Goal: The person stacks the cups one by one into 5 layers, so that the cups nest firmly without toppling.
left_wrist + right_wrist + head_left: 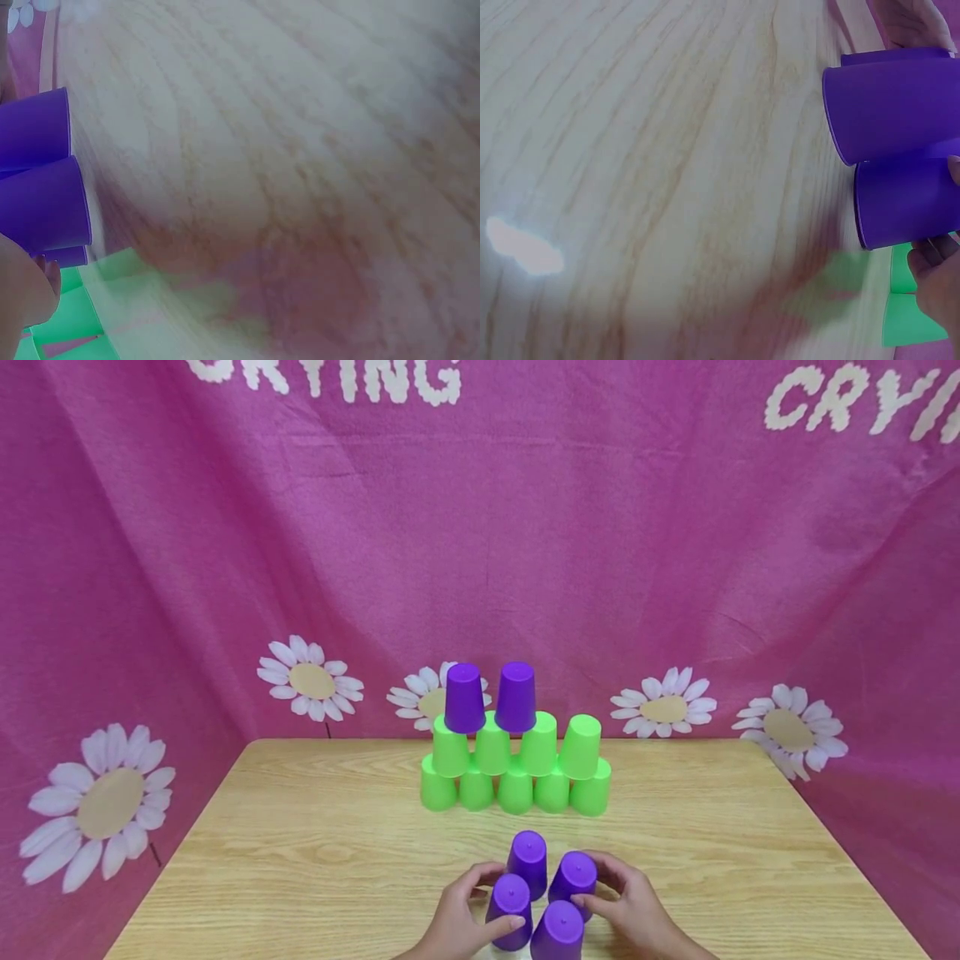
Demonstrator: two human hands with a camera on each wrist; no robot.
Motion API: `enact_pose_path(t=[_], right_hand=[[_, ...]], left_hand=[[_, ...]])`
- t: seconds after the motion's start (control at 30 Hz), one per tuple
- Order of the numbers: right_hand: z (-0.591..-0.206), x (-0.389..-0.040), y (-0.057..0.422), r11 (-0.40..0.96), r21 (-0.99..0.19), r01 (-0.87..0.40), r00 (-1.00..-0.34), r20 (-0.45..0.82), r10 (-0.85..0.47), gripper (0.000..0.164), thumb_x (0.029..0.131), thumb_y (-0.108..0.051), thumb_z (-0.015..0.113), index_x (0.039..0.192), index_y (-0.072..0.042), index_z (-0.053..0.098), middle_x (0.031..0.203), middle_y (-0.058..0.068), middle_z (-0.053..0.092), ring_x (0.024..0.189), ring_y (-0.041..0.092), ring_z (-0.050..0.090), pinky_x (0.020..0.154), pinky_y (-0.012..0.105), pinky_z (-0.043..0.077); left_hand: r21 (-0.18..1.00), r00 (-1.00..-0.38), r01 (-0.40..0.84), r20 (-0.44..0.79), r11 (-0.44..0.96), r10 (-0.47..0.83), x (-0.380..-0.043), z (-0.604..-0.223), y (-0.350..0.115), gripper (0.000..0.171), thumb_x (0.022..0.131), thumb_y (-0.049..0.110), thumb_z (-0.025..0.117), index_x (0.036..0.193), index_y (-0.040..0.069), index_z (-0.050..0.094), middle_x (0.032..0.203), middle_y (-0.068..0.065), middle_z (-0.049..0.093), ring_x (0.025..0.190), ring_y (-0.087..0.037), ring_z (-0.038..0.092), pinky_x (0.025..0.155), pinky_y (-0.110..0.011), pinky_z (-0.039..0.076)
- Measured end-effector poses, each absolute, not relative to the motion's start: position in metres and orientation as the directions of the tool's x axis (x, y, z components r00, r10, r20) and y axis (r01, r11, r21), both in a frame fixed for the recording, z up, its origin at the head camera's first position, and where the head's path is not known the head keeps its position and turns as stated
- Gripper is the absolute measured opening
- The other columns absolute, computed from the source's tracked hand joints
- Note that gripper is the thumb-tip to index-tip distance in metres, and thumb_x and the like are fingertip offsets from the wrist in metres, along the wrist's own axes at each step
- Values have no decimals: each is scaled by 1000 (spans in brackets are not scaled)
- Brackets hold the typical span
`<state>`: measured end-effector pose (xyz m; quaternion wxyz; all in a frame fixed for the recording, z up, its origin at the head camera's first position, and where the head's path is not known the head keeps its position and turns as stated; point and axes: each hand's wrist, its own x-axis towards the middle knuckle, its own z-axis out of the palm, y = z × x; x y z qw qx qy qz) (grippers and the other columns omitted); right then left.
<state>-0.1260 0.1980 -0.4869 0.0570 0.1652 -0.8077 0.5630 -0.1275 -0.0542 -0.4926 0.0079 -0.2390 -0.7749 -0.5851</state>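
Observation:
Several purple cups stand upside down in a cluster at the near middle of the table. My left hand (459, 917) holds the left cup (510, 906), its thumb across the front and fingers around the far side. Around the right cup (576, 875) curl the thumb and fingers of my right hand (636, 906); the right wrist view also shows this cup (907, 202) in the grip. One more purple cup (528, 862) stands at the back of the cluster, another (558, 933) at the front, cut by the frame's lower edge. In the left wrist view, purple cups (41, 206) fill the left edge.
Behind the cluster rises a wall of upside-down green cups (515, 789) in two rows. Two purple cups (465, 697) sit on the left part of its upper row. The wooden table (322, 843) ends at a pink flowered cloth (525, 552) hung behind and at the sides.

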Motion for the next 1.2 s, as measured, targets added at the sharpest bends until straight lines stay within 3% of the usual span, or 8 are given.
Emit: enact_pose_path(t=[0.13,0.37,0.53,0.67,0.87,1.0,1.2], right_hand=[[-481,-127,200,323,-896,-305,-951,267,-159,42,75,-4,73,113,7,58,104,13,67,95,-8,57,85,14,48],[-467,-137,204,350,-844,-407,-912,392,-117,41,71,4,73,109,11,58,99,14,68,92,-10,57,81,11,50],[-457,-143,205,325,-827,-459,-888,443,-126,42,71,7,72,110,12,57,98,0,69,93,-10,57,80,11,50],[-444,-148,205,328,-815,-478,-876,467,-118,43,70,9,72,111,13,57,98,0,69,92,-10,57,80,11,50],[-427,-155,205,337,-820,-463,-881,466,-76,44,71,8,72,112,13,57,98,-19,63,91,-10,57,80,9,49],[-419,-159,204,341,-808,-481,-869,492,-61,44,71,9,71,112,14,57,98,-24,61,91,-11,57,79,9,49],[-405,-168,201,311,-792,-526,-840,541,-44,43,70,14,69,111,17,56,97,-28,59,90,-11,57,79,7,49]], left_hand=[[888,-870,416,326,195,371,-127,-499,-54,52,73,18,78,116,0,56,105,-13,65,95,-2,56,78,-23,49],[904,-861,397,308,157,404,-126,-503,-53,52,75,20,77,118,2,55,111,-14,64,98,-2,57,79,-23,52],[921,-873,350,254,170,417,-125,-503,-55,53,75,21,77,120,4,54,113,-13,63,100,-2,56,82,-23,51],[920,-879,337,231,201,417,-125,-504,-56,54,74,22,77,120,3,54,113,-13,63,101,-3,56,83,-24,50],[898,-870,384,276,213,408,-126,-505,-59,52,75,21,77,118,2,55,110,-14,64,99,-3,57,80,-23,51],[890,-880,387,279,240,384,-128,-501,-64,50,75,22,76,116,3,56,106,-12,65,96,-2,56,76,-22,50],[895,-922,324,226,307,314,-135,-486,-74,52,76,26,76,118,6,55,110,-7,64,99,-9,56,81,-26,49]])
